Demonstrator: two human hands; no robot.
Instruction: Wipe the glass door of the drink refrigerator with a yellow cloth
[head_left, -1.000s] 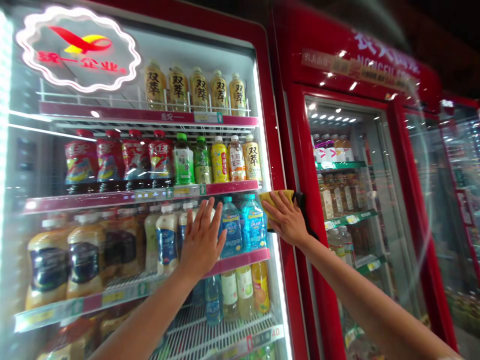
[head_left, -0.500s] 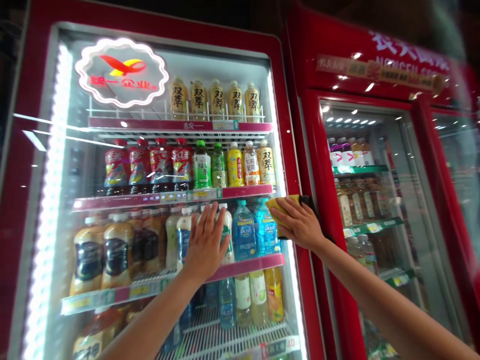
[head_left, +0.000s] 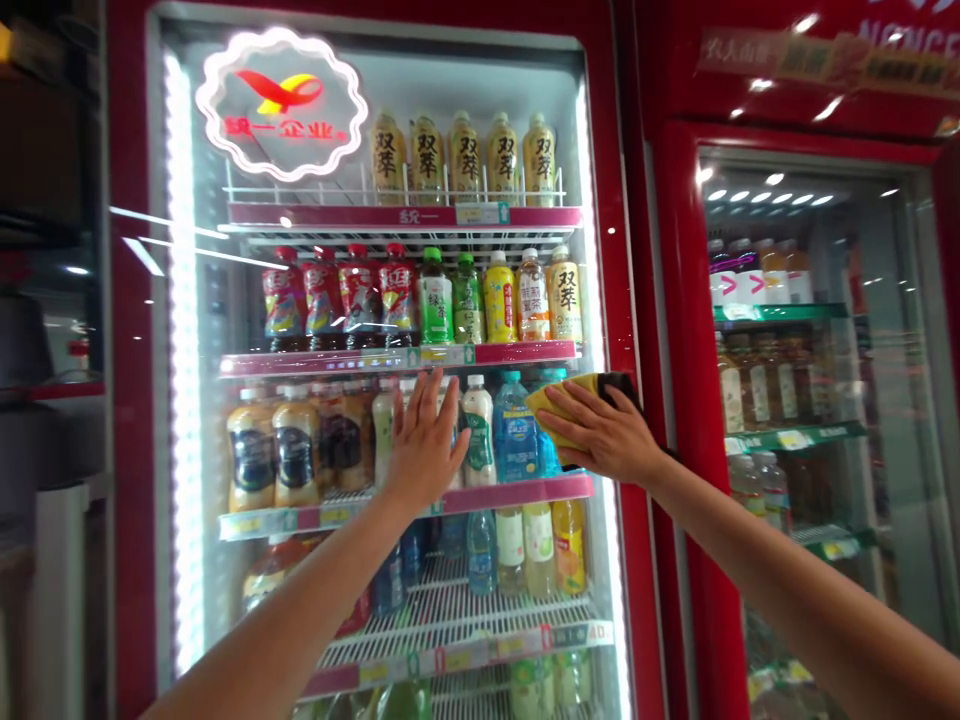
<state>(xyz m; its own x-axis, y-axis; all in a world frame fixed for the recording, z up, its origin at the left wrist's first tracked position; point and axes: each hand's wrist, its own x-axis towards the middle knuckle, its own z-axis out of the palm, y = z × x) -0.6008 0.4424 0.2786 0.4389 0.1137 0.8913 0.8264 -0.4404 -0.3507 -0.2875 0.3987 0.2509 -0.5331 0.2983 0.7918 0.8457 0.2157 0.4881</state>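
My left hand (head_left: 426, 440) lies flat against the glass door (head_left: 315, 225) of a lit drinks fridge, fingers spread and nothing in it. Near the door's right edge, my right hand (head_left: 611, 430) presses a yellow cloth (head_left: 551, 405) to the glass, its fingers laid over the cloth. A black patch shows beside the fingertips; whether it belongs to the cloth I cannot tell. Behind the glass, a blue bottle (head_left: 516, 430) stands between my hands, with a white and green bottle (head_left: 478, 430) to its left.
The red door frame (head_left: 626, 300) runs just right of my right hand. Shelves of bottles, such as a green-capped bottle (head_left: 436, 300), fill the fridge. A second red fridge (head_left: 682, 330) stands to the right. A glowing logo sign (head_left: 281, 105) is at the upper left.
My view has shifted left and levelled, so more shows beyond the fridge's left side. The cloth has moved slightly left over the blue bottles. My left hand remains flat on the door.
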